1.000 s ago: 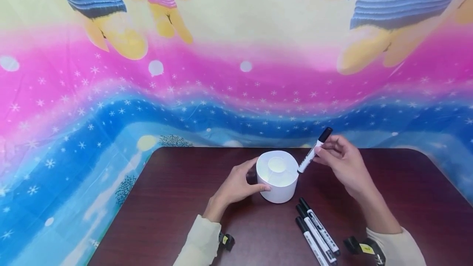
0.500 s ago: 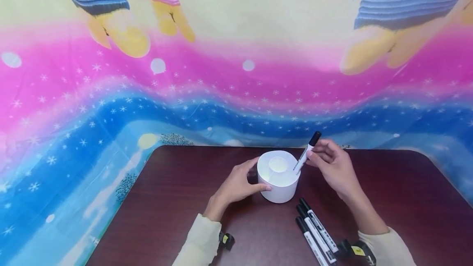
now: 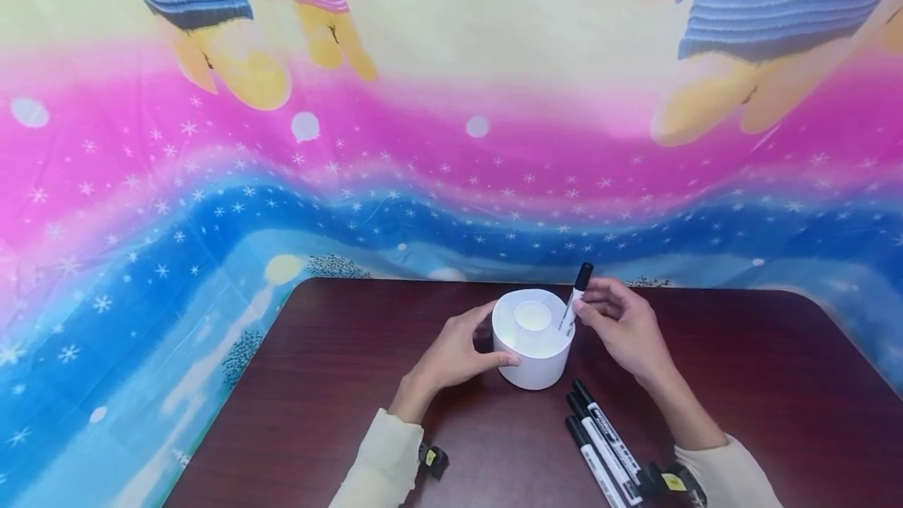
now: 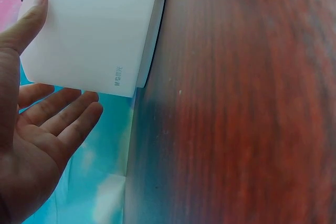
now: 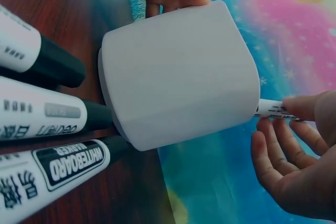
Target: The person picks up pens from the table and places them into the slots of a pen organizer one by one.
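A white round pen holder (image 3: 534,368) with a ring-shaped divider inside stands on the table. My left hand (image 3: 457,349) holds its left side, thumb (image 4: 32,19) on the near wall and fingers spread round the far side. With thumb and fingertips, my right hand (image 3: 626,329) pinches a whiteboard marker (image 3: 582,277) at the holder's right side. The marker is tilted slightly, black cap up, its lower end inside the rim. In the right wrist view, the holder's wall hides that end, and the white barrel (image 5: 270,108) shows between the fingers and the holder.
Several more whiteboard markers (image 3: 611,445) with black caps lie side by side on the dark wooden table (image 3: 339,382), in front of the holder and to its right. A patterned cloth (image 3: 423,139) hangs behind the table's far edge.
My right hand has moved left and slightly down, bringing the marker from beside the holder's rim to inside it, more upright. My left hand keeps its place on the holder.
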`<state>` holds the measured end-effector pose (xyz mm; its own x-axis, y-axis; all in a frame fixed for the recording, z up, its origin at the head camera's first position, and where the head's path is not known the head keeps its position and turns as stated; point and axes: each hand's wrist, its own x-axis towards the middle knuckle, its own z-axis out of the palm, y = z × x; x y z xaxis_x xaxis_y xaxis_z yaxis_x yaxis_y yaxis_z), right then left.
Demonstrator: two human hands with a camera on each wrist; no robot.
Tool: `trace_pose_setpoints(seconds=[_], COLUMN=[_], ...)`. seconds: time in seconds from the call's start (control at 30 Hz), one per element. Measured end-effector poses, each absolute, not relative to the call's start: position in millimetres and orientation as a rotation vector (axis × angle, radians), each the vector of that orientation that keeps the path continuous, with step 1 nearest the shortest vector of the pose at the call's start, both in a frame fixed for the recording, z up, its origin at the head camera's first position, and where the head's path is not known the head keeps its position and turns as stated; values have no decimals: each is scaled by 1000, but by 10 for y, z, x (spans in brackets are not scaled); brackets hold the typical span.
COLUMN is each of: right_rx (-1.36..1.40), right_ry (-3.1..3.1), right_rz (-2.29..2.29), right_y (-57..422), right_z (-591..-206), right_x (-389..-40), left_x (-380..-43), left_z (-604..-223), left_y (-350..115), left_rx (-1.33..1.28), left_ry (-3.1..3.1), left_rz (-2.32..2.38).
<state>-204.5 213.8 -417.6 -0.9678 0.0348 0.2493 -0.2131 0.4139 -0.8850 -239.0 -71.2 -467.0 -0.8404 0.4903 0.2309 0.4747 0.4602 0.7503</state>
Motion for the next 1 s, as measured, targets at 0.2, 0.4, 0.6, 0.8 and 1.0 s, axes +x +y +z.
trace_pose_setpoints(seconds=[0.2, 0.4, 0.6, 0.8, 1.0], right_rx=[158, 180, 186, 185, 170], right_ry=[-2488, -2498, -2506, -2515, -2538], right_rz=[1493, 1444, 1417, 1396, 1385], right_y=[2124, 2102, 2090, 2087, 2079], right_z=[-4202, -4206, -4217, -4225, -4232], right_x=[-2041, -2027, -2036, -2051, -2047], left_x=[-2383, -2387, -2394, -2390, -2387], left_z=[-4683, -4667, -4669, -4669, -4670], left_y=[-717, -713, -710, -710, -717], left_rx=[889, 888, 880, 876, 871], left_ry=[2664, 2656, 2668, 2670, 2664], left_rz=[1369, 1372, 1355, 1351, 1348])
